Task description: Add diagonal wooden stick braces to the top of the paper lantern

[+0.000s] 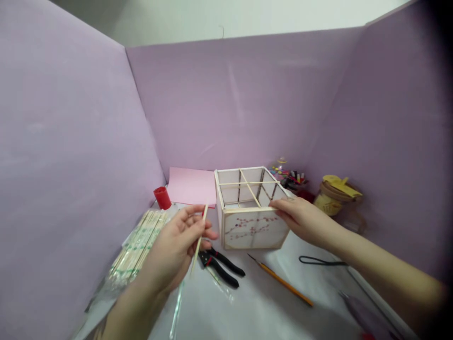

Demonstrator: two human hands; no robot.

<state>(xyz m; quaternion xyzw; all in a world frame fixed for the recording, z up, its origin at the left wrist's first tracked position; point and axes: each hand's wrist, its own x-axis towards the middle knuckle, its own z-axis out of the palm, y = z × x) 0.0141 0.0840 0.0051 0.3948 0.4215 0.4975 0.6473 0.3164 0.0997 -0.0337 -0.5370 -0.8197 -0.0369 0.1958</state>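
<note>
Left hand (177,241) fingers are pinched shut on a thin stick (198,238), just left of the box (249,222). Right hand (300,219) grips the box's near right corner. Two crossing sticks already span the frame top; one awaits placement. Pliers (219,264) lie below the left fingers.

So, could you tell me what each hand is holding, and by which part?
Left hand pinches a thin wooden stick mid-length; right hand grips the box frame at its top front corner.
</note>
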